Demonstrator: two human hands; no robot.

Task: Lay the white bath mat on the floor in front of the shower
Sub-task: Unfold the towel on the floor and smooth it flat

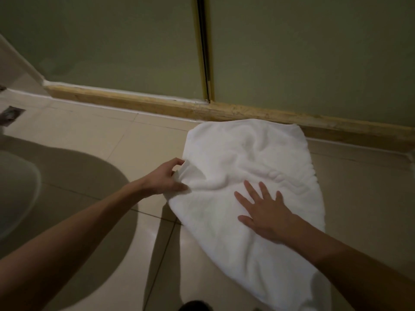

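Head view: the mat (247,158) lies rumpled on the tiled floor (107,140), its far edge touching the sill (139,102) under the shower glass (112,41); its near end runs out of frame at the bottom. The left hand (166,178) pinches a raised fold at the mat's left edge, its fingertips partly hidden by cloth. The right hand (265,212) lies flat on the mat, fingers spread. A pale shape (15,187) at left is cut off; a dark object (195,306) at the bottom edge is unreadable

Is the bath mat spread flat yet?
Not quite: the white bath mat lies spread on the floor, still wrinkled mid-cloth; the left hand pinches its raised edge, the right hand presses it flat.
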